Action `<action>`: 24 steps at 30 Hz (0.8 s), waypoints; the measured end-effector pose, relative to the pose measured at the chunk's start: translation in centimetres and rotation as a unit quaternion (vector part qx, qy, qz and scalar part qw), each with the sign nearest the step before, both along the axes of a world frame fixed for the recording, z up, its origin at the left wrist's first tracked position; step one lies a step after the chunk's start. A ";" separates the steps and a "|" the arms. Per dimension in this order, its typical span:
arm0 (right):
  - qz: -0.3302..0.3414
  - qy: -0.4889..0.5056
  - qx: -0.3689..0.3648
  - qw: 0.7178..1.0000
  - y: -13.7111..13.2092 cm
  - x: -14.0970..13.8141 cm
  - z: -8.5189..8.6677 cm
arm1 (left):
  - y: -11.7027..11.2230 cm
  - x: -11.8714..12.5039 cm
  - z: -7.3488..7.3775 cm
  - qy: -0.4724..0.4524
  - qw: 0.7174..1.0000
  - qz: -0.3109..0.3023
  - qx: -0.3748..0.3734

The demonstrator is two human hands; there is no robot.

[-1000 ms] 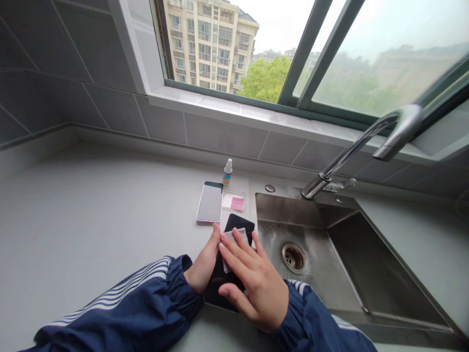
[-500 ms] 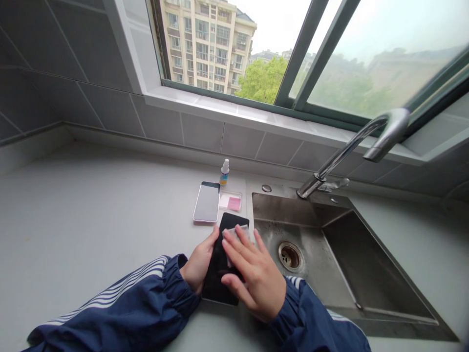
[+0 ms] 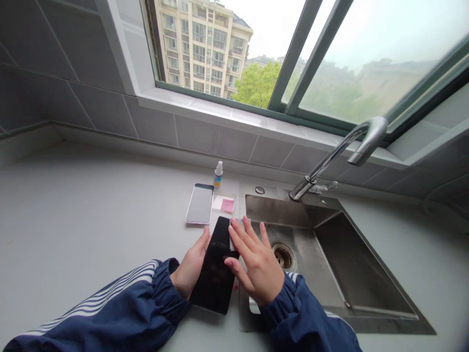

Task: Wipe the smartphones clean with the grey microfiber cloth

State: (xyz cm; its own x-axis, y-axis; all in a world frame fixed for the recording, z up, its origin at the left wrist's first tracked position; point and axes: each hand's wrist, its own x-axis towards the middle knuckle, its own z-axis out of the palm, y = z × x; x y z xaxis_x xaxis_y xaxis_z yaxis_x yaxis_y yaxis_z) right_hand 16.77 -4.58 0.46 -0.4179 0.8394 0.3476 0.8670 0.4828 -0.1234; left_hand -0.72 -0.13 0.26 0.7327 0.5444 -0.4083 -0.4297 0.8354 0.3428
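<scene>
A black phone lies face up on the grey counter beside the sink. My left hand grips its left edge, thumb on top. My right hand lies with fingers stretched flat over the phone's upper right side, pressing a small white wipe that peeks out under the fingertips. Both arms wear dark blue sleeves with white stripes.
A second phone with a pale screen lies farther back. Next to it are a clear packet with a pink piece and a small dropper bottle. A steel sink with a curved tap lies to the right.
My right hand has slid with the wipe from the phone's middle toward its upper right edge. More of the black screen is uncovered. The view has drifted a little.
</scene>
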 end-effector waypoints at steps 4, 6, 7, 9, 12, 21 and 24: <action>0.118 -0.023 -0.042 0.992 -2.0 -1.9 0.1 | 0.1 0.0 -0.1 0.009 0.997 0.065 0.047; 0.147 -0.027 -0.052 0.987 -2.3 -2.3 0.3 | 0.2 -0.1 -0.3 0.015 0.997 0.062 0.052; 0.148 -0.024 -0.052 0.987 -2.2 -2.2 0.4 | 0.3 -0.2 -0.4 0.007 0.997 0.057 0.050; 0.125 -0.015 -0.047 0.991 -1.5 -1.6 0.4 | 0.3 -0.2 -0.5 -0.024 0.998 0.044 0.042; 0.073 -0.009 -0.033 0.997 -0.4 -0.4 0.2 | 0.4 -0.2 -0.5 -0.048 0.998 0.038 0.034; 0.204 0.020 -0.036 0.978 -1.9 -0.2 -0.1 | 0.6 -0.4 0.2 -0.077 0.997 0.029 -0.004; 0.237 0.050 -0.019 0.970 -1.7 -0.1 -0.1 | 0.7 -0.4 0.2 -0.083 0.996 0.005 -0.024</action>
